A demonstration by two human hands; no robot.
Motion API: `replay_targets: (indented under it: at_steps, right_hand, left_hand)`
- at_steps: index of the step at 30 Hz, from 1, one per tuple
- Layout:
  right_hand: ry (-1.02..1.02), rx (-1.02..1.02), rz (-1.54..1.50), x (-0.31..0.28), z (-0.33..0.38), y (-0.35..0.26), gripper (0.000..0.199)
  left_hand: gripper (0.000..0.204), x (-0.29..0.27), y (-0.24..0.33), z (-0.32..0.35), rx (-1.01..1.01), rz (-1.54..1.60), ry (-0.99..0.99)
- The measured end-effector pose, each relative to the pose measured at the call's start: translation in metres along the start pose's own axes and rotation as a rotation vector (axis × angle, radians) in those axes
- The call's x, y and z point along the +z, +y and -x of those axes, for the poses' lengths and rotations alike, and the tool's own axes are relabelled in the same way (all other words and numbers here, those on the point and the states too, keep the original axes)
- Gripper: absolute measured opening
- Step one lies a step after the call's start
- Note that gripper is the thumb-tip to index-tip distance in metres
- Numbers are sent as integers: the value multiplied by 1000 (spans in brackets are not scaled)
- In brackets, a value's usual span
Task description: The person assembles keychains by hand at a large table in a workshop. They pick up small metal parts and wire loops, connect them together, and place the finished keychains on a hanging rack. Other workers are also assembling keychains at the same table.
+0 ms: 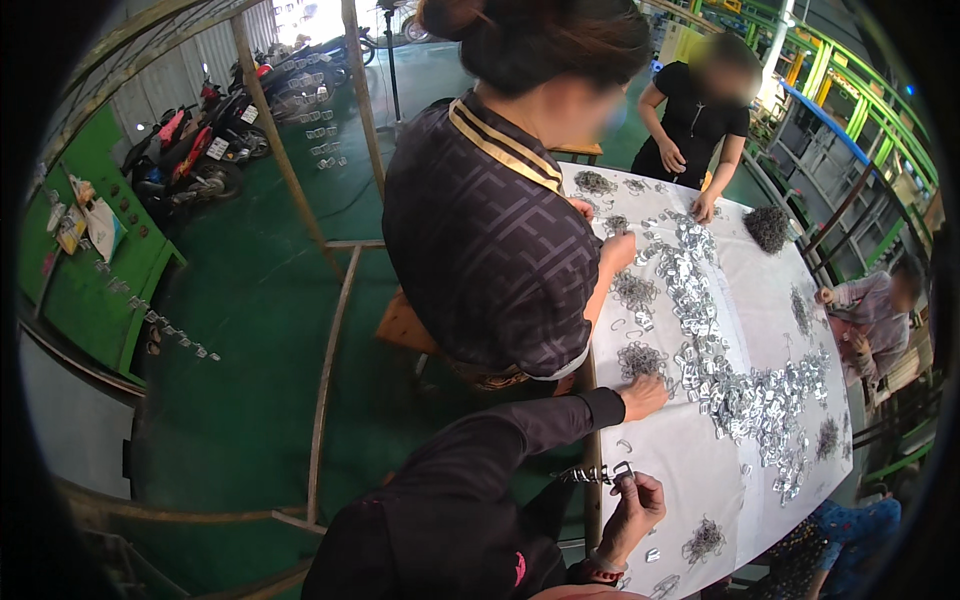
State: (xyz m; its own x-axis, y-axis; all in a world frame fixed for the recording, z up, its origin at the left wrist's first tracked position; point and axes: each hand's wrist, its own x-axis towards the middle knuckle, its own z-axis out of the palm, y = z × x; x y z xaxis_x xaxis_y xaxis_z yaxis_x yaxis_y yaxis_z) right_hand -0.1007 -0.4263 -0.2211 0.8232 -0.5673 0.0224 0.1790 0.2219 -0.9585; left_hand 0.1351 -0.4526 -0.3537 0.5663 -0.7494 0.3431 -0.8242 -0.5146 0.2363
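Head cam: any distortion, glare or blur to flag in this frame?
Head view: strong fisheye, the frame poles bow and a black vignette rings the picture; doorway top left is blown out; faces are blurred; the white table is evenly lit, the metal clips glint; left hand and right hand look sharp.

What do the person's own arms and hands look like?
Both arms wear long black sleeves. The left hand is bare beyond its cuff. The right hand is bare too, with a dark-and-red band at the wrist. No gloves show.
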Motion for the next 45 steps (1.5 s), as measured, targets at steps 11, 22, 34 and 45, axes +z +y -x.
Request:
replay_targets:
  at_steps: [11, 22, 34, 45]
  right_hand:
    - [13, -28, 26, -1, 10, -6, 8]
    - [92, 179, 54, -11, 13, 0, 9]
    - [166, 184, -161, -18, 3, 18, 15]
    - [39, 23, 41, -30, -15, 17, 11]
  left_hand:
    - [3, -43, -20, -12, -136, 261, 210]
    - [17, -143, 8, 70, -437, 1574, -217]
    - [15, -166, 47, 114, -368, 1524, -372]
    - [11, -171, 70, 135, -221, 1132, -75]
